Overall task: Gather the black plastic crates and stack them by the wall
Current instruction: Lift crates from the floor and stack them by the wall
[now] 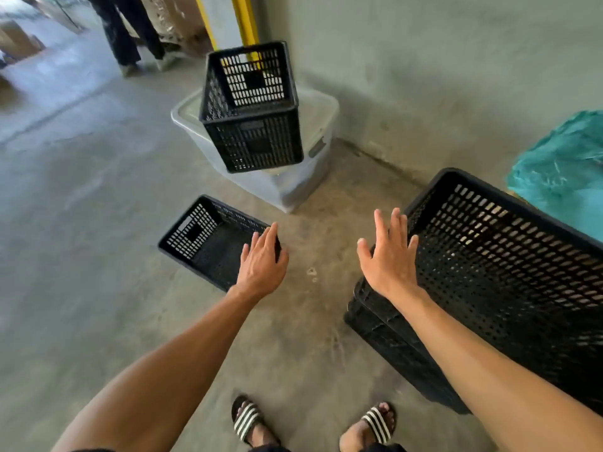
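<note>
A stack of black perforated crates [509,288] stands on the floor at the right, beside the grey wall [456,60]. My right hand [390,256] hovers flat and open over the stack's near-left corner, holding nothing. A single black crate [208,239] lies on the concrete floor left of centre. My left hand [262,262] is over its near-right corner, fingers loosely apart; whether it touches the rim I cannot tell. Farther back, another black crate [251,112] sits tilted on top of a clear lidded plastic tub [303,177].
A teal plastic bag [561,171] lies by the wall at the far right. Yellow posts [246,21] stand at the wall's corner. Another person's legs [130,31] are at the top left, near cardboard boxes [16,40]. My feet in striped slides [248,419] show at the bottom.
</note>
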{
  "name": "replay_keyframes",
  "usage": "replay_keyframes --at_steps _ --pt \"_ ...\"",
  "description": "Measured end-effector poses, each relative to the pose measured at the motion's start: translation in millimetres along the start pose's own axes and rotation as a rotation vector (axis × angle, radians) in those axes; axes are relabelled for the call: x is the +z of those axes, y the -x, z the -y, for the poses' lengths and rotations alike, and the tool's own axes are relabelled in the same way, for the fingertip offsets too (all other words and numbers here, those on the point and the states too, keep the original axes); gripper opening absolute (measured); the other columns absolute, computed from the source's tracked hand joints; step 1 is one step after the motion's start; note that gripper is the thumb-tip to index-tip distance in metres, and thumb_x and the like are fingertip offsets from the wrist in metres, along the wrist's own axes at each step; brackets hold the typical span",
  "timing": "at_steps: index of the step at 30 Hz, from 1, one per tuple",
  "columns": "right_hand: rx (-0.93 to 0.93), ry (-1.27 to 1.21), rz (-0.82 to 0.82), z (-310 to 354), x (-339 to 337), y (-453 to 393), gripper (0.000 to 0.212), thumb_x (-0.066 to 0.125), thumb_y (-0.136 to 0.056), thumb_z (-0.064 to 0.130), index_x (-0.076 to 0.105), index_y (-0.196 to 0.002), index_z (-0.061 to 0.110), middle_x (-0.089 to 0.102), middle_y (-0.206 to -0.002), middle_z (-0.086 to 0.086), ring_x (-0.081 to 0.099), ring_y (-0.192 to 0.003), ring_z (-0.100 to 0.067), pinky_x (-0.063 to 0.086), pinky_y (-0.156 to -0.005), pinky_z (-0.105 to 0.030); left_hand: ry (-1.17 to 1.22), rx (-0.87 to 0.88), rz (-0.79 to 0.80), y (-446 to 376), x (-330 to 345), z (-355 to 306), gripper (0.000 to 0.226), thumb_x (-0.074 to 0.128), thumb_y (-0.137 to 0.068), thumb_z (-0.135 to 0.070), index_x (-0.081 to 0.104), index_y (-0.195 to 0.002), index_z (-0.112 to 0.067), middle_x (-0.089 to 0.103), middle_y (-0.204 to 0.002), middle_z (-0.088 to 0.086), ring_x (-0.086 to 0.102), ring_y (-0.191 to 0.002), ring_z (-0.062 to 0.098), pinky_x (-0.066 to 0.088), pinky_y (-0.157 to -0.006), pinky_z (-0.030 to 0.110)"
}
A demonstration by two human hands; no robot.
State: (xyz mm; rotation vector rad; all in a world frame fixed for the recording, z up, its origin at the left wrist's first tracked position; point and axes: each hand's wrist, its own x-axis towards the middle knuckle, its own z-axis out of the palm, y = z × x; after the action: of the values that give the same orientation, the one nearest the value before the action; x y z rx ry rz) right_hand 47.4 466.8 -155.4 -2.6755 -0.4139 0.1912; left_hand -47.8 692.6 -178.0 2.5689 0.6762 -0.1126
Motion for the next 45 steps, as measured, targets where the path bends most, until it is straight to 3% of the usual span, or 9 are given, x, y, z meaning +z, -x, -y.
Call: replay_keyframes --at_steps 4,11,21,25,33,41,45 --pt "-0.072 -0.048 0.07 88.6 44.5 -3.5 0.066 0.038 -0.098 0.041 0.012 -0.155 0.02 0.0 -0.163 -0.014 -0.006 -0.15 -0.024 0.007 -0.117 -0.055 0.046 -0.121 -0.007 9.5 -40.7 87.6 0.064 0.035 -0.099 -0.042 0.015 -0.157 -0.024 0.031 -0.16 0.007 0.018 -0.151 0.028 0.013 -0.122 0.049" --pt "-0.019 -0.085 0.232 221.0 136.2 -8.6 0.066 0.04 -0.098 0.04 0.015 -0.156 0.02 0.004 -0.163 -0.013 0.004 -0.15 -0.025 0.011 -0.118 -0.049 0.128 -0.268 -0.065 2.6 -122.6 250.0 0.064 0.037 -0.097 -0.045 0.023 -0.156 -0.023 0.043 -0.152 0.013 0.048 -0.133 0.034 0.036 -0.11 0.05" --pt "0.229 -0.214 0.38 320.1 231.1 -42.9 0.064 0.05 -0.095 0.03 0.029 -0.151 0.009 0.029 -0.156 -0.02 0.025 -0.144 -0.032 0.021 -0.115 -0.037 0.232 -0.333 -0.012 -58.2 -170.9 371.3 0.063 0.036 -0.098 -0.045 0.028 -0.154 -0.019 0.039 -0.155 0.011 0.04 -0.14 0.032 0.033 -0.114 0.047" --pt "0.355 -0.296 0.41 336.4 269.8 -77.9 0.066 0.053 -0.092 0.033 0.031 -0.151 0.013 0.034 -0.154 -0.015 0.034 -0.139 -0.032 0.03 -0.113 -0.042 0.221 -0.33 0.037 -120.3 -173.5 404.4 0.062 0.037 -0.097 -0.045 0.031 -0.152 -0.018 0.045 -0.152 0.011 0.045 -0.136 0.031 0.037 -0.111 0.047" --pt "0.623 -0.465 0.362 352.3 372.2 -174.1 0.064 0.054 -0.09 0.027 0.034 -0.149 0.016 0.042 -0.149 -0.013 0.043 -0.133 -0.031 0.035 -0.107 -0.038 0.194 -0.343 0.136 -259.2 -142.6 484.2 0.062 0.039 -0.097 -0.044 0.031 -0.152 -0.017 0.045 -0.151 0.01 0.046 -0.134 0.03 0.038 -0.111 0.045" --pt "0.911 -0.447 0.246 289.5 518.0 -212.6 0.063 0.056 -0.091 0.021 0.034 -0.149 0.012 0.041 -0.149 -0.013 0.044 -0.131 -0.03 0.035 -0.102 -0.032 0.128 -0.327 0.249 -392.3 -23.2 578.8 0.063 0.043 -0.093 -0.037 0.031 -0.152 -0.017 0.047 -0.146 0.016 0.048 -0.131 0.035 0.039 -0.11 0.046" --pt "1.066 -0.439 0.154 253.1 584.1 -216.3 0.075 0.06 -0.091 0.024 0.02 -0.154 0.015 0.028 -0.156 -0.015 0.036 -0.138 -0.033 0.032 -0.112 -0.042 0.051 -0.299 0.295 -441.6 36.7 624.0 0.07 0.046 -0.088 -0.026 0.025 -0.154 -0.017 0.042 -0.147 0.018 0.043 -0.134 0.038 0.036 -0.112 0.049"
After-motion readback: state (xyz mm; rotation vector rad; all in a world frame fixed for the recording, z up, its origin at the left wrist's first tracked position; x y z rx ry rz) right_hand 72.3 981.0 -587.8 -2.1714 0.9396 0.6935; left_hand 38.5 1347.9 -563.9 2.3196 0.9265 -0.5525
